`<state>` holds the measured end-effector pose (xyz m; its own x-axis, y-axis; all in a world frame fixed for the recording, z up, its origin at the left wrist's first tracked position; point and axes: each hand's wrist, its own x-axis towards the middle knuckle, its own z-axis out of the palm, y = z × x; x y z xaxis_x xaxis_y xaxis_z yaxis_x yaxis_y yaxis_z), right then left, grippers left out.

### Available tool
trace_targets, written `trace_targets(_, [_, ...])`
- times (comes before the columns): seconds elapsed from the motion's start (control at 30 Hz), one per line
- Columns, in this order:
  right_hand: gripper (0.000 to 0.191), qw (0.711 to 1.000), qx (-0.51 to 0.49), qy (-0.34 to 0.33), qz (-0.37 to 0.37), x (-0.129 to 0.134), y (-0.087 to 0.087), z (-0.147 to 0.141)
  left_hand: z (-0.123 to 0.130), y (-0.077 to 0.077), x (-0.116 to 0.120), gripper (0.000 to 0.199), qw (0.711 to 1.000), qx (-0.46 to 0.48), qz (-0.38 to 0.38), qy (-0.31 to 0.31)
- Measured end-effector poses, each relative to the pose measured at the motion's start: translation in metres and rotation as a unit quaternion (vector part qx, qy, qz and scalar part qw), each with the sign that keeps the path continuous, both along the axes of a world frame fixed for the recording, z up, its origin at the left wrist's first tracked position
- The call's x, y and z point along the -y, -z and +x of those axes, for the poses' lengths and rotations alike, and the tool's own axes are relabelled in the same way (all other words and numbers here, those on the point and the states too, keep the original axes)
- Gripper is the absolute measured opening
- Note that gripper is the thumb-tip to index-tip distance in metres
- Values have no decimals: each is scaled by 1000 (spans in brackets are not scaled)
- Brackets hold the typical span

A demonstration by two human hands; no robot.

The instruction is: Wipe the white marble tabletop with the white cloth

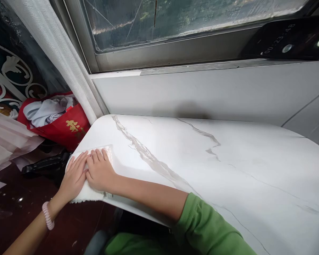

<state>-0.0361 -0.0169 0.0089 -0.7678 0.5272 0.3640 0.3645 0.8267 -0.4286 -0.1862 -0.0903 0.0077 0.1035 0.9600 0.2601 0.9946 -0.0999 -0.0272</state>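
Note:
A white cloth (89, 193) with a fuzzy edge lies over the left front corner of the white marble-patterned table (236, 156), part of it hanging past the rim. My left hand (73, 179) rests flat on the cloth's left side, its fingers stretched out and pointing away from me. Beside it and touching it, my right hand (101, 170) presses flat on the cloth with fingers extended. Much of the cloth is hidden under both hands. A pale coiled band (48, 216) circles my left wrist.
A window with a metal frame (159, 49) is set above the white wall panel (188, 92) behind the table. At the left, a red bag (61, 129) holds light-coloured fabric, near a white curtain (61, 53). A black object (46, 164) stands by the table's left end.

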Motion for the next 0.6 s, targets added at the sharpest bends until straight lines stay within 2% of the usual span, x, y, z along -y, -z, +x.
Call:
trace_targets(0.13, [51,998,5,32,-48,-15,-5,-6,-1,-2,-21,53,1000,3,-25,-2])
trace_targets(0.23, [51,996,-5,72,-61,-43,-3,-10,1,-2,-58,53,999,15,-43,1])
trace_targets(0.4, [44,989,-16,140,-47,-124,4,-2,13,-5,-158,50,996,54,-63,20])
trace_targets(0.5, [41,978,-21,203,-42,-173,9,8,26,-6,-223,47,992,78,-61,74])
trace_targets(0.6, [39,965,-29,259,-35,-208,12,20,40,-4,-271,44,988,89,-58,116])
